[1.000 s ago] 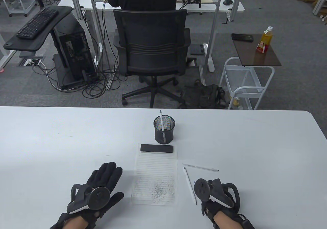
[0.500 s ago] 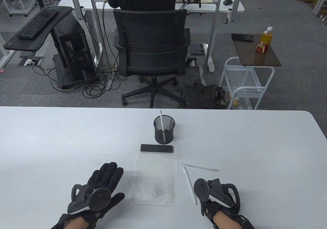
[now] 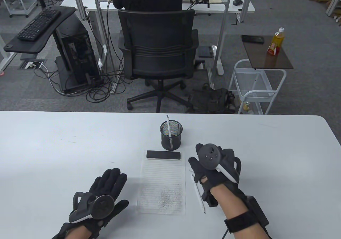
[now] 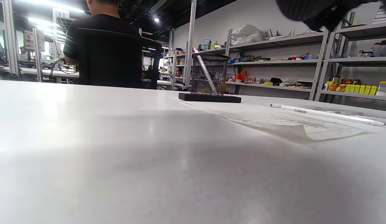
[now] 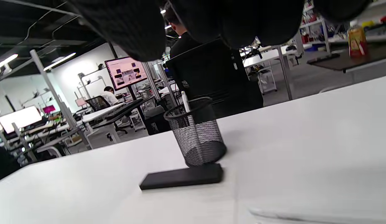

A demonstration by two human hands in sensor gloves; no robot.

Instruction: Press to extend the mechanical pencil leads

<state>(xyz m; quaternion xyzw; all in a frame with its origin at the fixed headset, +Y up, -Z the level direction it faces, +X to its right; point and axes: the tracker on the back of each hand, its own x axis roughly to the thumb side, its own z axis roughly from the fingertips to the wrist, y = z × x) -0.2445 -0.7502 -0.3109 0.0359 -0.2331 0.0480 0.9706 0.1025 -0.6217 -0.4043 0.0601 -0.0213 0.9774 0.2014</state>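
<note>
My right hand (image 3: 203,167) hovers low over the table just right of the lined paper (image 3: 162,180), covering the spot where the farther white mechanical pencil lay. Its fingers (image 5: 133,28) hang at the top of the right wrist view and hold nothing; a blurred white pencil (image 5: 289,214) lies on the table below them. A second white pencil (image 3: 198,193) lies beside the paper, partly under my wrist. A third pencil (image 3: 169,128) stands in the black mesh cup (image 3: 171,136). My left hand (image 3: 109,183) rests flat on the table, left of the paper, empty.
A black block (image 3: 163,155) lies on the paper's top edge, in front of the cup. The paper carries grey scribbles near its lower end. The white table (image 3: 266,148) ends at a far edge behind the cup. An office chair and a seated person are beyond it.
My right hand has moved forward and slightly left from the table's near edge to over the farther pencil, now hiding it. My left hand has stayed put.
</note>
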